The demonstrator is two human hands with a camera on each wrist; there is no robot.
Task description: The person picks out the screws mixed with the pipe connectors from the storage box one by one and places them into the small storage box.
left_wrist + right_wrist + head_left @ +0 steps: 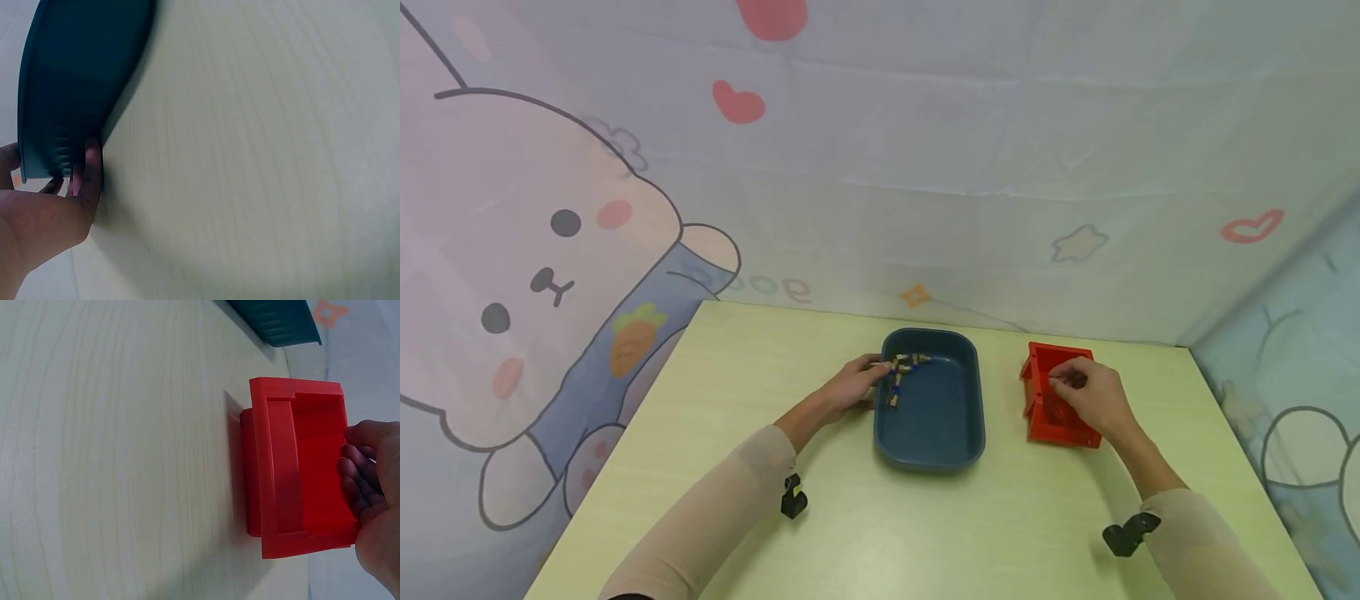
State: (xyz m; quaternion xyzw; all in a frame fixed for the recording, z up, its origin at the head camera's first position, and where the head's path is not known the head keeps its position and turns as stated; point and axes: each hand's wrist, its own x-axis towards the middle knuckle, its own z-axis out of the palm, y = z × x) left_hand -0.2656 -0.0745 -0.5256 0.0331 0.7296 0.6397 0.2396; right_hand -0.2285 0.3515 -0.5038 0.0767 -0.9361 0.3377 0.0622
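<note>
A dark blue-green tray (931,433) rests on the table. My left hand (852,383) grips its left rim, thumb over the edge and fingers against the outer wall (69,94). Near that thumb, several small brass-coloured fittings (895,379) with blue parts lie inside the tray. To the right, a red plastic bin (1063,435) stands on the table. My right hand (1093,396) is over its opening, fingers curled and thumb close to the forefinger. In the right wrist view, the red bin (284,469) shows a bare inner wall; I cannot tell whether the fingertips pinch something small.
The pale wood-grain table (1000,525) ends at a printed cloth backdrop (925,208) behind the tray and bin. Another cloth panel (1307,350) runs along the right side. A strip of table separates tray and bin.
</note>
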